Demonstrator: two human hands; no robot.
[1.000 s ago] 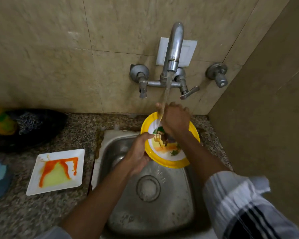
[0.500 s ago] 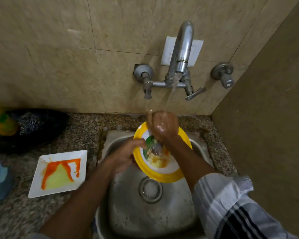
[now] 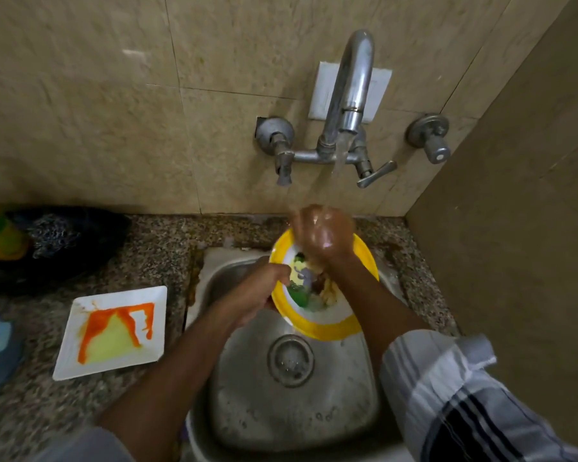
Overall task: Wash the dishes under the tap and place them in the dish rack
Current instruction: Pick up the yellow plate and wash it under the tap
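The left hand (image 3: 257, 291) gripped the yellow-rimmed plate (image 3: 327, 328) at its left rim, fingers curled round the edge, holding it over the sink (image 3: 291, 411). From that grip the plate extended to the right and slightly away, toward the tap (image 3: 347, 95). It was tilted, with the near edge low over the drain (image 3: 291, 360) and the far edge raised toward the wall. Food residue sat on the plate's face just right of the gripping fingers.

The right hand (image 3: 322, 235) lay at the far rim of the plate, beyond and to the right of the grip. It was wet and directly under the water stream (image 3: 339, 158). The hand was blurred, so it could not be told whether its fingers pressed the plate, curled on the rim or held anything.

The governing relation, as judged, was this: the soiled area lay between the two hands, nearer the left grip than the falling water. The water struck the right hand at the high end of the plate, so runoff should travel down the face toward the low near edge. The right hand was the better placed to rub the residue, drawing back toward the grip. The left hand need only hold the tilt.

A white square plate (image 3: 114, 331) streaked orange and green lay on the counter (image 3: 147, 255), well to the left of the grip, unwashed. No dish rack was visible.
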